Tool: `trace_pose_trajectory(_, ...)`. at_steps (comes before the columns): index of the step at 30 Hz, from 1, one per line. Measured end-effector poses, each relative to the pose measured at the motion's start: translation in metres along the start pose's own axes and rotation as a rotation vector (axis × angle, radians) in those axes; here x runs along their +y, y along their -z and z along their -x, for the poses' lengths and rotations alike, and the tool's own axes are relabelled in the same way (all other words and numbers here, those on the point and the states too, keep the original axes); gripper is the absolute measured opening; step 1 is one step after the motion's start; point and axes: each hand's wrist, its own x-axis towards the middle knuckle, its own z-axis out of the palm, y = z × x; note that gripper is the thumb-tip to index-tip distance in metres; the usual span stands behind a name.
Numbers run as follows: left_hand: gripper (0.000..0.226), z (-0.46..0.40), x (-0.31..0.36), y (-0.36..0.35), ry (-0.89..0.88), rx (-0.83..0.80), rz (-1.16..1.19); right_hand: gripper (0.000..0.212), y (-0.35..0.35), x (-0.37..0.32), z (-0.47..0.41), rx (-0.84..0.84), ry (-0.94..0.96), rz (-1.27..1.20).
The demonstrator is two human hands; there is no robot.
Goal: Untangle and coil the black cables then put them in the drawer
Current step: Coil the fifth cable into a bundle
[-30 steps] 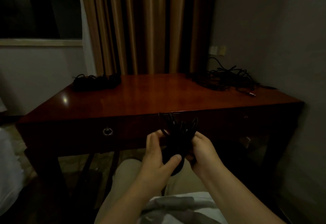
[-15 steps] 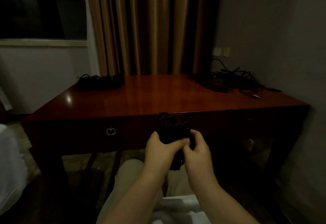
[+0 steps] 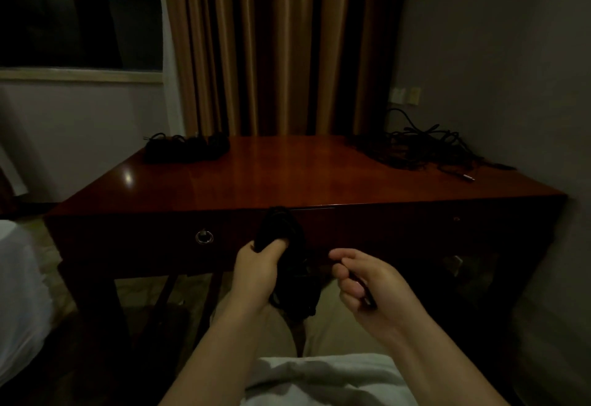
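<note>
I judge I'm finishing a coil: my left hand [image 3: 256,264] grips the bundled black cable [image 3: 284,245] just before the closed drawer [image 3: 204,236], my right hand [image 3: 361,280] beside it pinches its loose end, which next needs wrapping round.

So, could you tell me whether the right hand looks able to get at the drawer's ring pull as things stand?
Probably not freely: the right hand pinches a cable end, and the left hand with its cable bundle sits between it and the ring pull.

Head view, down over desk [image 3: 287,178]
</note>
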Motion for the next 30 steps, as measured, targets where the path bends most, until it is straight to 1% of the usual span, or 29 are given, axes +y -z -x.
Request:
trace_pose_trajectory(3,0.010,0.002,-0.004,0.000,0.069,-0.026,-0.033,0.030,0.000,-0.001,0.005,-0.139,0.089,0.186)
trace_pose_trajectory(5,0.009,0.006,-0.005,0.000,0.107,-0.061,-0.024,0.025,0.000,-0.004,0.007,-0.193,0.197,0.435)
trace_pose_trajectory(8,0.013,0.006,-0.007,-0.004,0.102,-0.031,-0.048,0.017,0.001,-0.005,0.004,-0.094,0.392,0.888)
trace_pose_trajectory(9,0.015,0.005,-0.007,-0.005,0.104,-0.012,-0.055,0.017,0.001,-0.004,0.003,-0.071,0.449,0.998)
trace_pose_trajectory(11,0.016,0.005,-0.009,-0.006,0.117,0.015,-0.044,0.022,-0.002,-0.002,-0.002,-0.078,0.482,1.130)
trace_pose_trajectory(14,0.010,0.005,-0.010,-0.006,0.118,0.053,-0.052,0.029,-0.010,0.007,-0.011,-0.141,0.427,1.184)
trace_pose_trajectory(16,0.005,0.006,-0.010,-0.005,0.113,0.030,-0.075,0.032,-0.013,0.010,-0.017,-0.130,0.387,1.197)
trace_pose_trajectory(17,0.006,0.007,-0.009,-0.004,0.131,0.005,-0.068,0.033,-0.013,0.009,-0.019,-0.118,0.368,1.212)
trace_pose_trajectory(20,0.029,0.010,-0.007,0.000,0.195,-0.084,0.050,0.032,-0.012,0.006,-0.023,-0.097,0.298,1.282)
trace_pose_trajectory(21,0.032,0.012,-0.006,0.001,0.191,-0.104,0.075,0.030,-0.010,0.004,-0.023,-0.071,0.267,1.276)
trace_pose_trajectory(23,0.015,0.015,-0.006,-0.001,0.139,-0.115,0.091,0.028,-0.006,0.003,-0.023,-0.035,0.200,1.228)
trace_pose_trajectory(24,0.014,0.017,-0.006,-0.004,0.115,-0.111,0.096,0.027,-0.004,0.001,-0.023,-0.033,0.165,1.204)
trace_pose_trajectory(25,0.019,0.020,-0.005,-0.006,0.098,-0.101,0.100,0.027,-0.003,0.000,-0.023,-0.035,0.133,1.175)
trace_pose_trajectory(27,0.020,0.021,-0.009,-0.008,0.069,-0.070,0.098,0.032,-0.002,0.000,-0.024,-0.032,0.087,1.114)
trace_pose_trajectory(29,0.017,0.020,-0.013,-0.008,0.049,-0.043,0.095,0.030,-0.004,0.003,-0.026,0.024,0.075,1.098)
trace_pose_trajectory(30,0.015,0.018,-0.014,-0.006,0.034,-0.041,0.090,0.027,-0.006,0.005,-0.027,0.069,0.102,1.124)
